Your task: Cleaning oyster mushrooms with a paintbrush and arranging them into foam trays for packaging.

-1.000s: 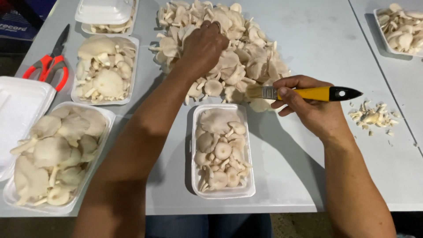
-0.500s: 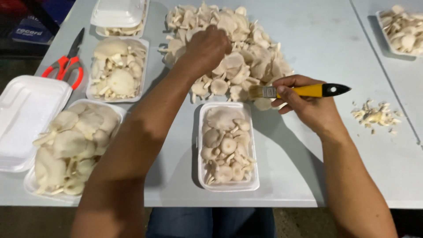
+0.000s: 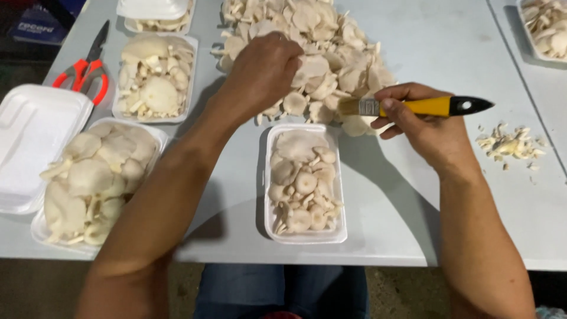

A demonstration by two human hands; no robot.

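My left hand (image 3: 263,74) reaches into a big heap of pale oyster mushrooms (image 3: 331,53) on the grey table (image 3: 425,201), its fingers curled down among the caps; whether it has one in its grip is hidden. My right hand (image 3: 422,127) holds a paintbrush (image 3: 413,107) with a yellow and black handle, its bristles pointing left at the heap's near edge. Just in front of both hands lies a white foam tray (image 3: 304,236) filled with mushrooms.
At the left are two more filled foam trays (image 3: 41,227) (image 3: 121,112), an empty tray (image 3: 32,136) and red-handled scissors (image 3: 82,74). Another tray (image 3: 153,12) sits at the back. Mushroom trimmings (image 3: 511,145) lie right of the brush, and a further tray (image 3: 546,29) far right.
The view has shifted a little. My left hand has worked slightly deeper into the heap. The right hand and brush have held their place.
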